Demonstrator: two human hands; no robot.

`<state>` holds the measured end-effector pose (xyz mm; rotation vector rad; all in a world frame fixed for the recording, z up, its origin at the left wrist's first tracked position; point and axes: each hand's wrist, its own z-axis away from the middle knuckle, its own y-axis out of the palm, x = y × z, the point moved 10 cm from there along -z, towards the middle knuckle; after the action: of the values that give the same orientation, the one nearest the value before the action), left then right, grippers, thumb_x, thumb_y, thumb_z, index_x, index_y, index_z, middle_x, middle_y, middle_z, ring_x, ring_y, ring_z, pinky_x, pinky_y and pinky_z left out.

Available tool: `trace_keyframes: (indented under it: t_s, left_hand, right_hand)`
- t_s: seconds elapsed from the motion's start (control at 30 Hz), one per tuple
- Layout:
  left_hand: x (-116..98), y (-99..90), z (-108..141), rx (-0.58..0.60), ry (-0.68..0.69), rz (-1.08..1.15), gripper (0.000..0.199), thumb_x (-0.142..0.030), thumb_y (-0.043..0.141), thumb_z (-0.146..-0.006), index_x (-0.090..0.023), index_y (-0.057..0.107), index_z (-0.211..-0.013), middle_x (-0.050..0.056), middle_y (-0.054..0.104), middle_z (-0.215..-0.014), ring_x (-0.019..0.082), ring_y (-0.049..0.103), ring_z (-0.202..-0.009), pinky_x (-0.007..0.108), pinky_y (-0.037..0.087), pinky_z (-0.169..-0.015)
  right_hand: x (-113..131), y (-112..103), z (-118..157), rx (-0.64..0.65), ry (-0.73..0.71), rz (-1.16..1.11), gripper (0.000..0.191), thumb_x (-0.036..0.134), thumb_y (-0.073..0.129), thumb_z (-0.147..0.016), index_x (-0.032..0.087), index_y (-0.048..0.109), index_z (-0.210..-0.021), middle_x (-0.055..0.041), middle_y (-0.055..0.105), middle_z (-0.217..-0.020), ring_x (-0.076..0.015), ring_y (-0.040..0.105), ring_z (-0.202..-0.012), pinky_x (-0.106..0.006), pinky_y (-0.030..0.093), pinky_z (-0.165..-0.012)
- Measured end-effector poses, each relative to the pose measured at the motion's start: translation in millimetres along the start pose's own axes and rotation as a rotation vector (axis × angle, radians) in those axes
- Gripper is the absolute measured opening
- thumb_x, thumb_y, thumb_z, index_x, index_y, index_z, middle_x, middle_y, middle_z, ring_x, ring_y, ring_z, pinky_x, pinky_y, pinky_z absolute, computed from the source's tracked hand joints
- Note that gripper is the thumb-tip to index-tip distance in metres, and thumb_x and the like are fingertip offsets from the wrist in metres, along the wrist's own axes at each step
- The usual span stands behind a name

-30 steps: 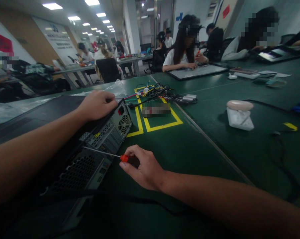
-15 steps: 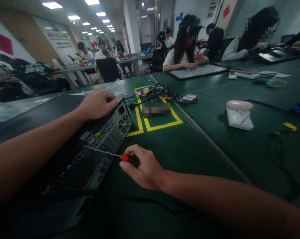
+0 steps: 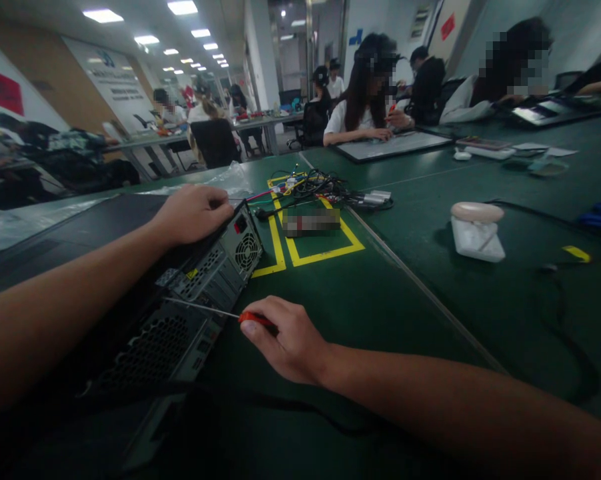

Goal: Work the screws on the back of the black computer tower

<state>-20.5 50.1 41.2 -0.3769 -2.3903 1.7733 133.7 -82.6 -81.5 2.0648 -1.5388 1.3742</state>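
A dark computer case [image 3: 105,220] lies at the left with its grey rear panel [image 3: 213,263] facing right. My left hand [image 3: 193,213] bears on its top near the far rear corner, fingers bent over the edge and their tips hidden. In my right hand [image 3: 288,340], closed round the orange-red handle, is a screwdriver [image 3: 203,307]. Its long thin shaft points left to the upper edge of the rear panel, above the honeycomb vent [image 3: 150,353]. Whether the tip sits in a screw I cannot tell.
Behind the case is a tangle of cables [image 3: 320,187], near yellow tape marks [image 3: 325,256] and a blurred-out box [image 3: 310,223]. A white earbud case [image 3: 478,233] stands at the right. Clear plastic sheeting [image 3: 225,177] lies beyond the case. A co-worker [image 3: 365,100] sits across the table.
My right fingers have shifted round the screwdriver handle, which shows at a different turn. The shaft still reaches the rear panel. My left hand stays on the case; the view has shifted slightly.
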Motion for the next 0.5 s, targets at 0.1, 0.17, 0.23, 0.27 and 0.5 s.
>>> trace_keyframes:
  t_s: [0.1,0.17,0.23,0.27,0.5]
  left_hand:
    - [0.3,-0.8,0.0,-0.007,-0.007,0.0,0.031,-0.038,0.047,-0.09,-0.025,0.044,-0.062,0.0,0.043,-0.062,0.018,0.041,-0.061,0.036,0.026,-0.065]
    - [-0.6,-0.5,-0.1,-0.001,-0.004,0.008,0.031,-0.039,0.047,-0.09,-0.025,0.044,-0.062,0.0,0.044,-0.063,0.018,0.042,-0.061,0.036,0.026,-0.065]
    - [-1.2,-0.3,-0.3,0.003,-0.005,0.01,0.032,-0.04,0.047,-0.09,-0.025,0.045,-0.062,0.001,0.045,-0.063,0.018,0.042,-0.062,0.037,0.026,-0.065]
    - [-1.1,-0.2,-0.4,0.005,-0.008,0.007,0.032,-0.04,0.047,-0.09,-0.025,0.045,-0.062,0.001,0.046,-0.063,0.018,0.042,-0.062,0.037,0.026,-0.065]
    - [0.8,1.3,-0.8,0.014,-0.013,-0.038,0.03,-0.041,0.044,-0.091,-0.026,0.046,-0.064,0.002,0.047,-0.066,0.02,0.043,-0.064,0.038,0.027,-0.067]
  right_hand:
    - [-0.1,0.0,0.6,0.005,0.007,-0.009,0.028,0.043,0.056,-0.109,0.02,0.071,-0.108,-0.006,0.074,-0.097,-0.0184,0.068,-0.085,-0.032,0.056,-0.082]
    - [-1.6,-1.0,1.7,-0.004,0.035,-0.024,0.026,0.045,0.062,-0.105,0.021,0.069,-0.113,-0.0053,0.074,-0.099,-0.0185,0.068,-0.085,-0.032,0.056,-0.081]
    - [-4.3,-1.4,3.0,-0.012,0.072,-0.033,0.029,0.045,0.07,-0.099,0.023,0.065,-0.117,-0.0037,0.074,-0.099,-0.0181,0.067,-0.082,-0.032,0.056,-0.079]
    - [-5.7,-1.2,3.6,-0.012,0.09,-0.033,0.031,0.044,0.073,-0.096,0.023,0.063,-0.117,-0.0028,0.073,-0.098,-0.0178,0.067,-0.08,-0.032,0.056,-0.078]
    - [-4.6,-0.2,2.1,-0.007,0.068,-0.007,0.016,0.035,0.069,-0.098,0.024,0.059,-0.105,-0.0011,0.069,-0.093,-0.0166,0.062,-0.076,-0.032,0.055,-0.078]
